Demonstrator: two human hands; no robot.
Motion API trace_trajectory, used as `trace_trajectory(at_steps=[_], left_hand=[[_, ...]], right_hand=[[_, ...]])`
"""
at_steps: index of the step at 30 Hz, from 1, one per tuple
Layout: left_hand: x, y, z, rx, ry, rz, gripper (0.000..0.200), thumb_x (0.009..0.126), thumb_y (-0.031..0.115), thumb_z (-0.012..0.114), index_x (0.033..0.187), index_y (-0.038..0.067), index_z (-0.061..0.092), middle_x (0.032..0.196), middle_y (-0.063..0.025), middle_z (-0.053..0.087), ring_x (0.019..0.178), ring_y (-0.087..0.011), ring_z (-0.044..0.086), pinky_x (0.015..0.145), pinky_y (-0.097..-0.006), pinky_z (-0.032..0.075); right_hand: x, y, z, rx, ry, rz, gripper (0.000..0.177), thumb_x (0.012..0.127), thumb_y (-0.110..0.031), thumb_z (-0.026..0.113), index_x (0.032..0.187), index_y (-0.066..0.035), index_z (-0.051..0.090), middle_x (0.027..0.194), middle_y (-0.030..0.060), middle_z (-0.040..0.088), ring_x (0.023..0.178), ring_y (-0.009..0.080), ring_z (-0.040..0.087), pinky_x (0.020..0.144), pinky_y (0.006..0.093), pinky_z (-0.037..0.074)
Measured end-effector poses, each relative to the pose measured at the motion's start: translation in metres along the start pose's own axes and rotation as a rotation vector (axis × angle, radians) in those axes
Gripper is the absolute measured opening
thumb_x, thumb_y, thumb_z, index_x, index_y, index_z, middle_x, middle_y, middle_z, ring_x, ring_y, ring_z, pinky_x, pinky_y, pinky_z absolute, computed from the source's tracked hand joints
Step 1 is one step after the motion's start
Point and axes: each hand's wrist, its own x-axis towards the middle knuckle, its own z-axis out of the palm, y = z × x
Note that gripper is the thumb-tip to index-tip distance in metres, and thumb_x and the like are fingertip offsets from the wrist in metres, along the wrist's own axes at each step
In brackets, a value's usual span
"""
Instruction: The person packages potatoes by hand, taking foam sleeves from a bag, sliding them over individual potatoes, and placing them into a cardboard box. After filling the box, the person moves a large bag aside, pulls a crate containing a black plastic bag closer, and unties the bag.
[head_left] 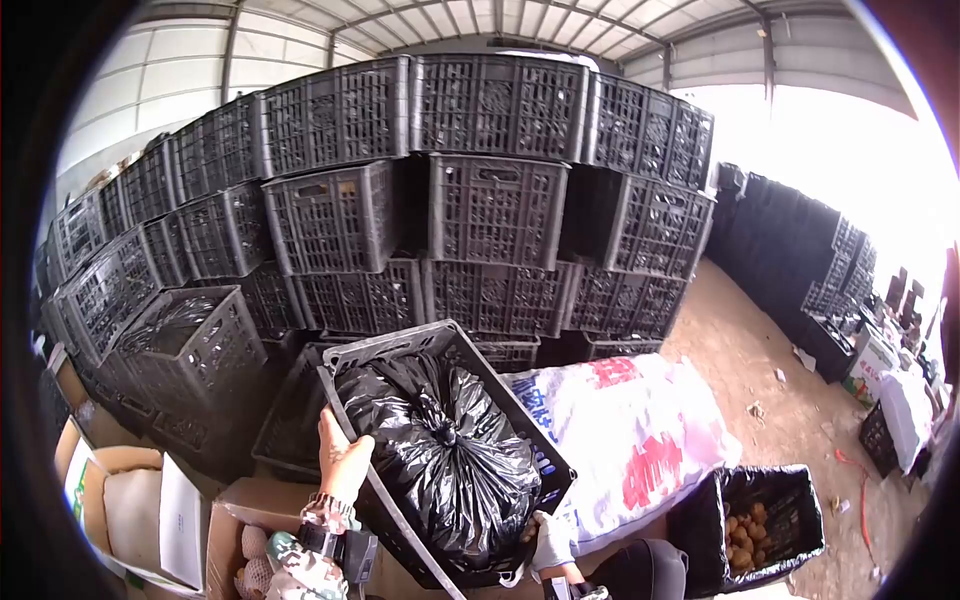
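Observation:
A black plastic crate (455, 345) is tilted in front of me, with a knotted black plastic bag (445, 435) filling it. My left hand (342, 455) is closed over the crate's left rim, thumb on the upper side. At the lower right corner, my right hand (553, 545), in a pale glove, is closed on the crate's edge; part of its grip is hidden by the crate. What the tied bag contains cannot be seen.
Stacked black crates (500, 210) form a wall ahead. A large white sack (640, 430) with red print lies right of my crate. Nearby stand a bag-lined crate of brown round produce (745, 535), an open white carton (180, 520) and a cardboard box (222, 530) holding net-wrapped fruit.

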Motion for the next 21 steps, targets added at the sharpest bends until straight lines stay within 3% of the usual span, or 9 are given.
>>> trace_trajectory(at_steps=[1,3,8,12,13,15,17,18,21], left_hand=[[-0.006,0.001,0.009,-0.141,-0.180,-0.129,0.086,0.078,0.000,0.062,0.156,-0.004,0.025,0.154,-0.0192,0.039,0.144,-0.0274,0.037,0.119,-0.0352,0.030],[-0.023,-0.020,0.054,-0.147,-0.106,-0.001,0.076,0.075,0.003,0.063,0.147,0.001,0.036,0.133,-0.0196,0.048,0.128,-0.0356,0.050,0.110,-0.0410,0.040],[-0.045,-0.030,0.132,-0.273,-0.352,-0.119,0.075,0.077,0.005,0.064,0.147,0.001,0.040,0.139,-0.0170,0.047,0.132,-0.0297,0.048,0.112,-0.0374,0.038],[-0.066,-0.101,0.144,0.016,-0.423,-0.340,0.063,0.074,0.014,0.066,0.130,-0.009,0.049,0.125,-0.0207,0.058,0.109,-0.0301,0.059,0.096,-0.0425,0.047],[-0.066,-0.159,0.137,0.070,-0.637,-0.602,0.066,0.075,0.020,0.066,0.129,-0.013,0.047,0.131,-0.0246,0.055,0.117,-0.0321,0.057,0.101,-0.0409,0.045],[-0.119,-0.217,0.115,0.134,-0.619,-0.807,0.081,0.078,0.027,0.067,0.141,-0.016,0.038,0.148,-0.0297,0.046,0.138,-0.0342,0.047,0.114,-0.0368,0.036],[-0.146,-0.211,0.105,0.221,-0.555,-0.662,0.098,0.082,0.034,0.067,0.154,-0.014,0.022,0.162,-0.0299,0.028,0.154,-0.0327,0.026,0.123,-0.0329,0.022],[-0.147,-0.176,0.100,0.133,-0.502,-0.740,0.106,0.083,0.041,0.067,0.157,-0.012,0.012,0.166,-0.0274,0.018,0.157,-0.0303,0.016,0.126,-0.0330,0.016],[-0.135,-0.165,0.095,0.133,-0.534,-0.838,0.103,0.085,0.040,0.066,0.157,-0.012,0.013,0.166,-0.0269,0.020,0.157,-0.0302,0.017,0.125,-0.0329,0.017]], right_hand=[[-0.004,0.000,-0.017,-0.018,0.041,-0.016,0.024,0.098,-0.012,0.053,0.075,-0.008,0.053,0.064,0.0038,0.049,0.055,0.0167,0.046,0.051,0.0341,0.043],[-0.010,-0.006,-0.040,-0.053,0.116,-0.062,0.023,0.097,-0.010,0.053,0.074,-0.008,0.052,0.064,0.0042,0.049,0.055,0.0173,0.046,0.051,0.0346,0.043],[-0.037,-0.015,-0.092,-0.060,0.305,-0.059,0.018,0.093,-0.007,0.054,0.075,-0.004,0.054,0.059,0.0078,0.050,0.049,0.0228,0.050,0.048,0.0379,0.045],[-0.052,-0.016,-0.101,-0.103,0.454,-0.137,0.002,0.092,-0.006,0.052,0.090,-0.006,0.052,0.062,0.0055,0.050,0.047,0.0189,0.050,0.043,0.0356,0.046],[-0.057,-0.013,-0.097,-0.083,0.531,-0.127,0.006,0.092,-0.006,0.052,0.097,-0.007,0.051,0.063,0.0046,0.050,0.047,0.0179,0.050,0.041,0.0350,0.045],[-0.060,0.012,-0.111,-0.130,0.650,-0.133,0.017,0.093,-0.006,0.053,0.106,-0.012,0.045,0.065,0.0031,0.049,0.045,0.0171,0.050,0.038,0.0331,0.044],[-0.060,0.021,-0.114,-0.146,0.615,-0.118,0.016,0.093,-0.006,0.052,0.105,-0.013,0.045,0.066,0.0028,0.050,0.045,0.0174,0.049,0.039,0.0340,0.044],[-0.062,0.026,-0.121,-0.126,0.549,-0.109,0.017,0.093,-0.005,0.053,0.106,-0.013,0.046,0.066,0.0026,0.051,0.047,0.0179,0.051,0.041,0.0351,0.048],[-0.078,0.042,-0.118,-0.130,0.488,-0.120,0.019,0.092,-0.004,0.054,0.106,-0.013,0.046,0.068,0.0040,0.053,0.050,0.0190,0.054,0.045,0.0366,0.051]])
